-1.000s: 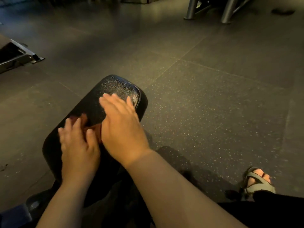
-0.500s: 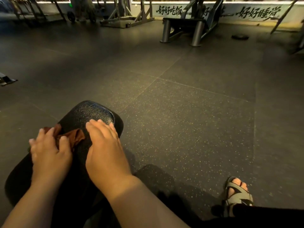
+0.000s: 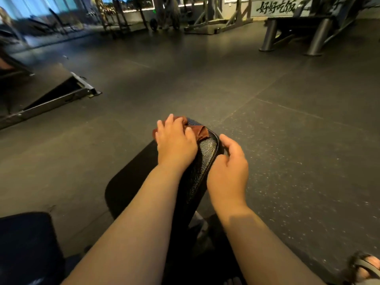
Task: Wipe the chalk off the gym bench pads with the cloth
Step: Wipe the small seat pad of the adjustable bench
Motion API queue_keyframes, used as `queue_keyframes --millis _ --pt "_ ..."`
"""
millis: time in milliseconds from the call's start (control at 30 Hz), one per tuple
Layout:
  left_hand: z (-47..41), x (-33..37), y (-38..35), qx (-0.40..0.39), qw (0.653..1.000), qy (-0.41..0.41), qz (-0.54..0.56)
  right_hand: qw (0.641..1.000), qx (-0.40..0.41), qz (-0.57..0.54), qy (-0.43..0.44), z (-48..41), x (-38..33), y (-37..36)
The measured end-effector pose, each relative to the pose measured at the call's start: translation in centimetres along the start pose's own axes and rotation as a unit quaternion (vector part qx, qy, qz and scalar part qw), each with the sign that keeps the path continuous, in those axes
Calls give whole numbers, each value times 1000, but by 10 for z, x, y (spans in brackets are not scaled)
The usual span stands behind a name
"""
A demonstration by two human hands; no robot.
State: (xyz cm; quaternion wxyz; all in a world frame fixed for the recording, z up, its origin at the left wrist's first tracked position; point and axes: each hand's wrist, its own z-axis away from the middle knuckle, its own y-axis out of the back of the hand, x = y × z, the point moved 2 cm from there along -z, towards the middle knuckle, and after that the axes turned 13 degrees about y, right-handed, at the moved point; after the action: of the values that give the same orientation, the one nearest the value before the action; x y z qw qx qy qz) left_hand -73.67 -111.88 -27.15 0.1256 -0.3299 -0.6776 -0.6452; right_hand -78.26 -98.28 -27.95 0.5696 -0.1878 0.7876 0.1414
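The left hand (image 3: 175,145) presses flat on the cloth (image 3: 200,132), far end of the bench pad (image 3: 205,161); its length runs back bodyward; right hand (image 3: 228,173) loose, seemingly empty, alongside.

Dim gym, dark speckled floor (image 3: 298,161).
Steel frames (image 3: 269,33) along the far wall (image 3: 275,7) (painted lettering); bluish window (image 3: 41,5) left.

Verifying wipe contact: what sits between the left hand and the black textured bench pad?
A crumpled brown cloth, pressed by the left hand onto the far end of the black textured bench pad, edges showing beyond the hand. Seen in the head view.
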Motion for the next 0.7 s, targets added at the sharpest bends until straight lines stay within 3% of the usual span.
queue_keyframes --millis 100,167,233,333,433,533,700 --pt "33 21 -10 -27 995 -96 12 999 15 4 33 -4 -10 3" --pt "51 9 -17 -37 985 -163 -51 997 -14 21 73 -3 -20 0" --pt "67 -11 -17 -20 979 -170 -109 993 -65 26 91 1 -25 -6" --pt "108 -36 1 -61 994 -74 -44 975 -186 76 98 17 -19 -19" --pt "152 -71 14 -40 999 -30 -11 929 -286 179 152 33 -9 -29" --pt "190 -115 17 11 1000 27 9 897 -302 233 222 41 -3 -33" --pt "168 -137 23 57 969 219 101 907 -303 217 195 41 -5 -28"
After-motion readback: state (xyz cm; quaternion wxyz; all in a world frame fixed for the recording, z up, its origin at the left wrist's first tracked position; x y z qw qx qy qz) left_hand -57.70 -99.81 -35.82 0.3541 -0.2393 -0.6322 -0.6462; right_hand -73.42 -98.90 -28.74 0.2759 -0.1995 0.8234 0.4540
